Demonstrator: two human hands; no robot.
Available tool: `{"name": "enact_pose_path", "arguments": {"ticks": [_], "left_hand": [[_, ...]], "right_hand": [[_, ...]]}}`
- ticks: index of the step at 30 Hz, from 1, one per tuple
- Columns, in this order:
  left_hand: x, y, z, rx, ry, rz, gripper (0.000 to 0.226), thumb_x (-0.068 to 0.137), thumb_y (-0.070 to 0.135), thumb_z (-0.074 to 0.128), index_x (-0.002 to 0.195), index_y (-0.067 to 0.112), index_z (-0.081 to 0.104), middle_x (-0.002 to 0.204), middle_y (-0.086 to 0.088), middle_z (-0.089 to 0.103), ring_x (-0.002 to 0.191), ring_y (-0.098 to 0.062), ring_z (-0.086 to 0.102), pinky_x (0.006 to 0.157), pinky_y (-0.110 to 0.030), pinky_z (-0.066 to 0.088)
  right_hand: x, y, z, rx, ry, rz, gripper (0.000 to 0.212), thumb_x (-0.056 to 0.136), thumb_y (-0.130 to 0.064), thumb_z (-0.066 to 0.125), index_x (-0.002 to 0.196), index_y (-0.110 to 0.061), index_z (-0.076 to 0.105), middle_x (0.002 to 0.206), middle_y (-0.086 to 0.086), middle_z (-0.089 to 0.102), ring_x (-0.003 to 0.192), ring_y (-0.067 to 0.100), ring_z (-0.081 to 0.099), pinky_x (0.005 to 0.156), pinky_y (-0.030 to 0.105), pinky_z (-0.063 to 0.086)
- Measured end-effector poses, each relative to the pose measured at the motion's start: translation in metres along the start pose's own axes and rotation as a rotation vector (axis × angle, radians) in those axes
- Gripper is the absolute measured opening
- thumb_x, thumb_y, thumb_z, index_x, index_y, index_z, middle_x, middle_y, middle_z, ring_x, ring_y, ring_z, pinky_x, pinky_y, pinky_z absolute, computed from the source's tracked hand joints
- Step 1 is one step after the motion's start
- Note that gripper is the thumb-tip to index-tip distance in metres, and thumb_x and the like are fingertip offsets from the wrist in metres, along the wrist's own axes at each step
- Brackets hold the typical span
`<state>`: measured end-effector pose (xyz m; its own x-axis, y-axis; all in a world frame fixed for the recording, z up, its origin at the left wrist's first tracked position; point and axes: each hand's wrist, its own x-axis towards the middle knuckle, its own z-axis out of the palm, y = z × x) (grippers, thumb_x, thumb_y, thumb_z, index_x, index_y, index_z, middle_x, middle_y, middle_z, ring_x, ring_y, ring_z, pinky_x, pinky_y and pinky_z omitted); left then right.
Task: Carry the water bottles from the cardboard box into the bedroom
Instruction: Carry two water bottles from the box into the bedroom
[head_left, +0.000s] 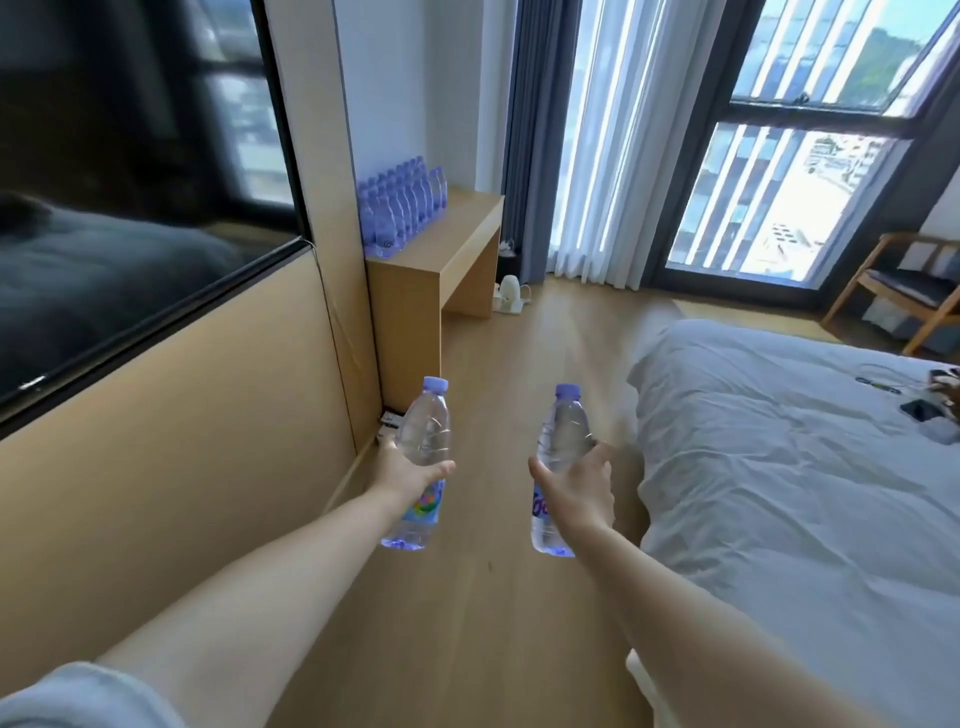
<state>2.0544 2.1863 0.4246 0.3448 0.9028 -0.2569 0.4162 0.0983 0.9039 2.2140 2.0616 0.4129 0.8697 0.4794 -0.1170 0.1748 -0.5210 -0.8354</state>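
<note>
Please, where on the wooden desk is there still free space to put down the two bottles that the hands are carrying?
The desk top is bare on its right side, from the row of bottles to its front edge near the curtain. The strip along the wall is crowded with bottles. Each hand, left hand and right hand, holds one.

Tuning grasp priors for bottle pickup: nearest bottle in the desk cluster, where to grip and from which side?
Probably the nearest bottle by its mid-body, coming from the open desk edge on the room side. It stands upright; the wall and the other bottles block its far sides. The cap looks too small for a firm hold.
</note>
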Motion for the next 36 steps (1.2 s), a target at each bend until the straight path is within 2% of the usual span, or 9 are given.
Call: {"name": "enact_pose_path", "arguments": {"ticks": [5, 10, 14, 19, 22, 25, 31, 34, 36], "left_hand": [[0.129, 0.034, 0.035, -0.033, 0.057, -0.054, 0.069, 0.070, 0.025, 0.085, 0.121, 0.006, 0.042, 0.116, -0.010, 0.058, 0.098, -0.025, 0.057, 0.085, -0.033, 0.045], [0.275, 0.081, 0.060, -0.037, 0.067, -0.042, 0.062, 0.068, 0.031, 0.086, 0.112, 0.010, 0.047, 0.105, -0.009, 0.063, 0.097, -0.029, 0.063, 0.093, -0.045, 0.051], [0.384, 0.141, 0.078, -0.050, 0.059, -0.019, 0.063, 0.069, 0.028, 0.085, 0.117, 0.005, 0.050, 0.110, -0.010, 0.063, 0.095, -0.025, 0.062, 0.083, -0.034, 0.049], [0.492, 0.201, 0.115, -0.063, 0.015, 0.001, 0.059, 0.071, 0.024, 0.084, 0.116, 0.002, 0.053, 0.107, -0.012, 0.065, 0.095, -0.025, 0.064, 0.074, -0.029, 0.048], [0.555, 0.223, 0.144, -0.040, -0.004, 0.007, 0.055, 0.071, 0.024, 0.084, 0.113, 0.007, 0.053, 0.092, -0.003, 0.065, 0.081, -0.018, 0.064, 0.063, -0.024, 0.046], [0.618, 0.241, 0.172, 0.049, -0.021, -0.008, 0.061, 0.071, 0.033, 0.083, 0.116, 0.008, 0.051, 0.100, -0.006, 0.065, 0.091, -0.023, 0.065, 0.074, -0.029, 0.049], [0.746, 0.298, 0.206, 0.086, 0.066, -0.073, 0.067, 0.069, 0.044, 0.080, 0.121, 0.012, 0.051, 0.110, -0.007, 0.064, 0.101, -0.024, 0.063, 0.095, -0.041, 0.050], [0.798, 0.328, 0.209, 0.028, 0.135, -0.097, 0.070, 0.067, 0.046, 0.081, 0.121, 0.015, 0.047, 0.110, -0.004, 0.062, 0.100, -0.022, 0.061, 0.094, -0.040, 0.049], [0.836, 0.343, 0.214, 0.026, 0.171, -0.110, 0.069, 0.066, 0.043, 0.082, 0.119, 0.017, 0.046, 0.109, -0.003, 0.061, 0.097, -0.022, 0.061, 0.090, -0.038, 0.050]], "right_hand": [[0.122, -0.030, 0.038, -0.015, -0.039, -0.050, 0.068, 0.078, -0.045, 0.067, 0.130, -0.023, 0.030, 0.128, -0.005, 0.046, 0.090, 0.020, 0.053, 0.076, 0.033, 0.040], [0.261, -0.077, 0.076, -0.036, -0.050, -0.081, 0.065, 0.078, -0.039, 0.068, 0.130, -0.020, 0.034, 0.125, -0.004, 0.047, 0.090, 0.016, 0.048, 0.076, 0.031, 0.039], [0.367, -0.132, 0.098, 0.002, -0.043, -0.089, 0.065, 0.078, -0.041, 0.068, 0.128, -0.021, 0.033, 0.119, -0.008, 0.048, 0.091, 0.016, 0.051, 0.073, 0.030, 0.038], [0.482, -0.169, 0.115, 0.024, -0.104, -0.044, 0.050, 0.076, -0.046, 0.064, 0.109, -0.029, 0.031, 0.103, -0.006, 0.054, 0.082, 0.012, 0.058, 0.054, 0.025, 0.032], [0.557, -0.177, 0.134, 0.094, -0.127, -0.033, 0.052, 0.075, -0.043, 0.069, 0.108, -0.028, 0.030, 0.104, -0.006, 0.053, 0.087, 0.015, 0.059, 0.065, 0.029, 0.041], [0.640, -0.182, 0.152, 0.114, -0.139, -0.050, 0.059, 0.073, -0.043, 0.070, 0.116, -0.025, 0.033, 0.105, -0.006, 0.053, 0.094, 0.020, 0.060, 0.074, 0.034, 0.047], [0.810, -0.230, 0.173, 0.119, -0.212, -0.083, 0.059, 0.070, -0.043, 0.069, 0.114, -0.024, 0.035, 0.098, -0.004, 0.058, 0.086, 0.019, 0.063, 0.082, 0.044, 0.054], [0.876, -0.269, 0.187, 0.130, -0.235, -0.086, 0.054, 0.072, -0.041, 0.070, 0.110, -0.021, 0.037, 0.095, 0.000, 0.060, 0.084, 0.021, 0.064, 0.083, 0.046, 0.054], [0.911, -0.286, 0.200, 0.120, -0.264, -0.113, 0.054, 0.072, -0.042, 0.068, 0.111, -0.020, 0.037, 0.094, 0.000, 0.060, 0.082, 0.021, 0.064, 0.077, 0.043, 0.055]]}}
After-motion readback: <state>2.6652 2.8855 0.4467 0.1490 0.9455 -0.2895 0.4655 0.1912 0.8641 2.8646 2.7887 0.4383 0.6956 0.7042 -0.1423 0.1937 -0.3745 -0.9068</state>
